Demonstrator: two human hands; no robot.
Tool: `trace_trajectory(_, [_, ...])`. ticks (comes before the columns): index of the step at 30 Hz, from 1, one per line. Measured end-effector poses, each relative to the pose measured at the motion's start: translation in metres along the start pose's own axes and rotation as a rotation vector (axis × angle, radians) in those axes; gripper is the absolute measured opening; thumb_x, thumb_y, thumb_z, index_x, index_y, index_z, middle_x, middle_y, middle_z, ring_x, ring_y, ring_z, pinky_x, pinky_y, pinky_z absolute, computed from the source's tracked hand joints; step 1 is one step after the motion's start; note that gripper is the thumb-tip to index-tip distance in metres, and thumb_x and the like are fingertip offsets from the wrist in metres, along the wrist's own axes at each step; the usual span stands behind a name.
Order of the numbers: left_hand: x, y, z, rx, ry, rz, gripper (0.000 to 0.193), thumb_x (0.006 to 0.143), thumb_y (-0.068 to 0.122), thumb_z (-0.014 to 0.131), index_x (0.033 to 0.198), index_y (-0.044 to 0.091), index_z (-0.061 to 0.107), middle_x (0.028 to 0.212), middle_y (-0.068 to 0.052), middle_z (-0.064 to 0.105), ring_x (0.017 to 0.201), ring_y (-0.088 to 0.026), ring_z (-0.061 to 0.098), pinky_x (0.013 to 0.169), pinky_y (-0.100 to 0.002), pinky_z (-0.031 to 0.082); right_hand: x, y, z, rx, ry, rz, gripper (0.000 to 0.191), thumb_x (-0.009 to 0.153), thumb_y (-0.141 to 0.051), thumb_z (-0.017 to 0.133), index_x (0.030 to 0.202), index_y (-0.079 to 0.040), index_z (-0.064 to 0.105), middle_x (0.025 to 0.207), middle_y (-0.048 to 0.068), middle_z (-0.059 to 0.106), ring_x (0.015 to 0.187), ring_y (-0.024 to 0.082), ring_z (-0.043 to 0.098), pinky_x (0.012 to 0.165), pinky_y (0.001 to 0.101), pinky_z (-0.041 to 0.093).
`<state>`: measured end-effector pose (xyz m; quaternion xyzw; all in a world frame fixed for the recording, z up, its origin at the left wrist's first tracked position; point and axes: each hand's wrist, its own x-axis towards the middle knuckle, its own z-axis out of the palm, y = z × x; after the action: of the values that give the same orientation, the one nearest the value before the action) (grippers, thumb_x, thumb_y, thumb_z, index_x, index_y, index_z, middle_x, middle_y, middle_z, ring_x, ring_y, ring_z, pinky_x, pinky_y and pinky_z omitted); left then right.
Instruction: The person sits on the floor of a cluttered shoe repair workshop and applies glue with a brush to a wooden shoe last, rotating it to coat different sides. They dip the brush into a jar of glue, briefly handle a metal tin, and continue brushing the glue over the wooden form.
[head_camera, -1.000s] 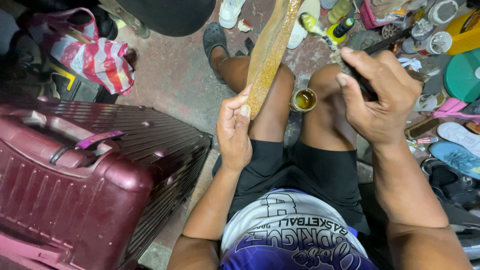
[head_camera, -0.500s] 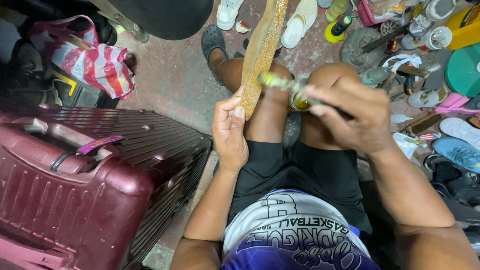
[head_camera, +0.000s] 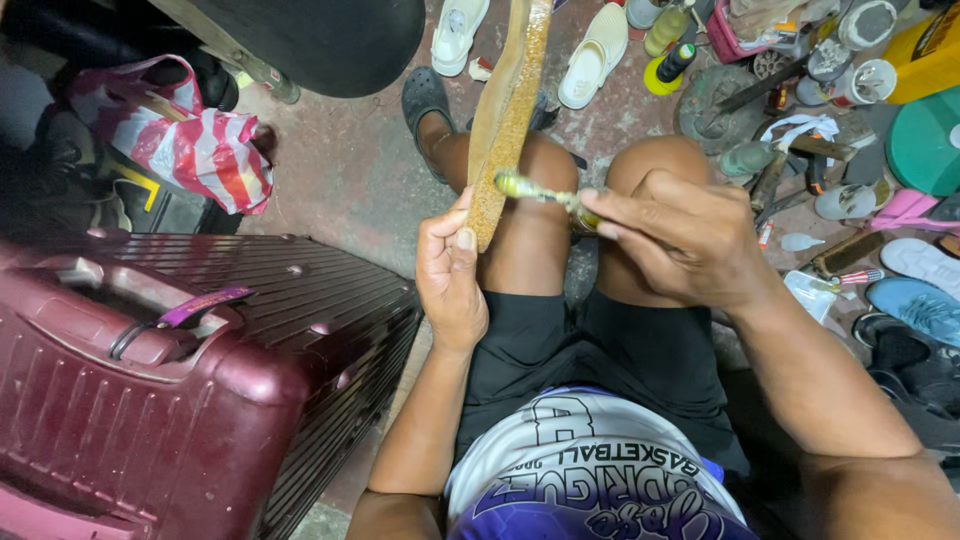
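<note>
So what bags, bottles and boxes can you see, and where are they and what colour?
Red-and-white striped plastic bag: crumpled, on the floor at upper left, behind the maroon hard-shell suitcase.
Yellow-green plastic bottle: slim, near the top, right of the white shoe.
Black-capped tube on a yellow lid: just below that bottle.
White round tub: upper right, among the tools.
Yellow container: top right corner.

A stained concrete floor (head_camera: 350, 180) carries everything. At the lower left of the frame lies a maroon suitcase (head_camera: 170, 380), with a red-and-white striped bag (head_camera: 190, 150) above it. Along the top lie white shoes (head_camera: 595, 55), and the upper right holds a yellow bottle (head_camera: 665, 28), tins, tools and a green lid (head_camera: 925, 145). At the right edge lies a blue shoe (head_camera: 915, 305).
</note>
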<state>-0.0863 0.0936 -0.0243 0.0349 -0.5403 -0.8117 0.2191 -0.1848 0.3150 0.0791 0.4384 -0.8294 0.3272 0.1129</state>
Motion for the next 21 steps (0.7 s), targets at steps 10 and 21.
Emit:
trace_trajectory(10, [-0.004, -0.011, -0.016, -0.112, 0.055, -0.028, 0.025, 0.115, 0.018, 0.055, 0.130, -0.002, 0.053, 0.143, -0.023, 0.059, 0.128, -0.024, 0.059, 0.119, -0.041, 0.044, 0.011, -0.023, -0.086, -0.183, -0.281, 0.311, 0.023, 0.087, -0.017, 0.076, 0.106, -0.004, 0.077, 0.090, 0.017, 0.074, 0.070, 0.030, 0.070, 0.058, 0.0346, 0.054])
trace_trajectory(21, [0.004, 0.005, -0.008, 0.126, -0.044, 0.103, 0.017, 0.118, 0.015, 0.045, 0.127, 0.001, 0.050, 0.159, -0.021, 0.051, 0.145, -0.022, 0.049, 0.126, -0.038, 0.036, 0.045, 0.037, 0.023, -0.444, -0.806, 0.171, 0.023, 0.081, -0.032, 0.072, 0.080, -0.010, 0.076, 0.083, 0.015, 0.074, 0.079, 0.036, 0.072, 0.068, 0.0468, 0.058])
